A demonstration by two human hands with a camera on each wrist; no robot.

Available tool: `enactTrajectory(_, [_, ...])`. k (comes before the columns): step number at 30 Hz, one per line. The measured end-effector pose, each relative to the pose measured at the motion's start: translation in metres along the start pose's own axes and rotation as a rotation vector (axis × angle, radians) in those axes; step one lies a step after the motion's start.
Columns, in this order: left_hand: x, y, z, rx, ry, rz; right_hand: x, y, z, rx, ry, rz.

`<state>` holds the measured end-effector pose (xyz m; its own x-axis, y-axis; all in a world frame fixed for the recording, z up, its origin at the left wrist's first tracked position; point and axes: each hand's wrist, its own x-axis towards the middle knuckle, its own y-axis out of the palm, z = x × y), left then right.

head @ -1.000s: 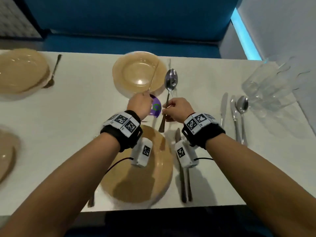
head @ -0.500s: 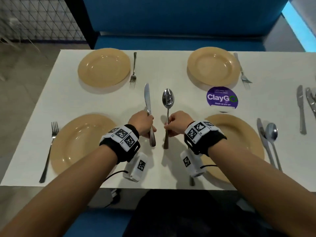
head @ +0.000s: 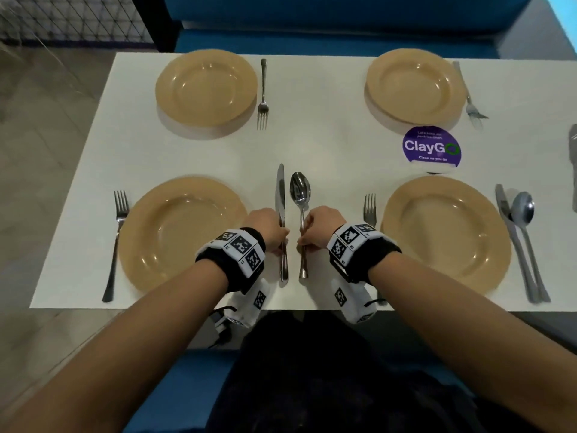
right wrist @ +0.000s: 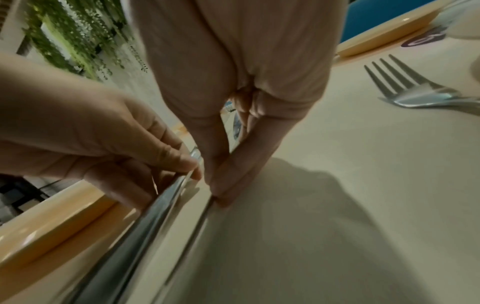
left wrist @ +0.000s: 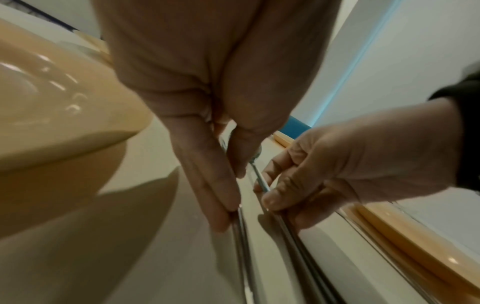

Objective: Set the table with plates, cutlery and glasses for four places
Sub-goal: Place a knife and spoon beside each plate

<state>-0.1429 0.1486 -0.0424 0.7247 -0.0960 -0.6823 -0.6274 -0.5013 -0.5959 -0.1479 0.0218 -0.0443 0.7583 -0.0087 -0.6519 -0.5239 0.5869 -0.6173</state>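
Observation:
Four tan plates stand on the white table [head: 327,145]. My left hand [head: 276,237] pinches the handle of a knife [head: 281,195]. My right hand [head: 309,237] pinches the handle of a spoon [head: 300,192]. Both pieces lie parallel, low at the table surface, just right of the near-left plate [head: 184,232]. The left wrist view shows my left hand [left wrist: 228,197] pinching the knife handle [left wrist: 241,236], with the spoon handle [left wrist: 291,230] beside it. In the right wrist view my right hand [right wrist: 218,185] pinches the spoon handle [right wrist: 200,222] next to the knife [right wrist: 145,226].
Forks lie by each plate: near left [head: 117,239], far left [head: 263,95], near right [head: 370,207], far right [head: 470,95]. A knife [head: 512,245] and spoon [head: 526,214] lie right of the near-right plate [head: 446,232]. A purple sticker [head: 431,147] marks the table. Another knife [head: 574,170] lies at the right edge.
Both hands carried the knife and spoon leftwards from the right-hand plates and lowered them beside the near-left plate. The head view swung left and now takes in the table's left side.

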Motion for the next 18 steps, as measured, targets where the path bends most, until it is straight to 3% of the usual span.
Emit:
enactTrajectory(7, [-0.005,0.001,0.011,0.319,0.078,-0.103,-0.004,0.018,0.016,-0.032,0.057,-0.046])
enactTrajectory(18, [-0.007,0.008,0.019,0.223,0.125,-0.185,-0.007,0.022,0.02,0.071,0.056,-0.228])
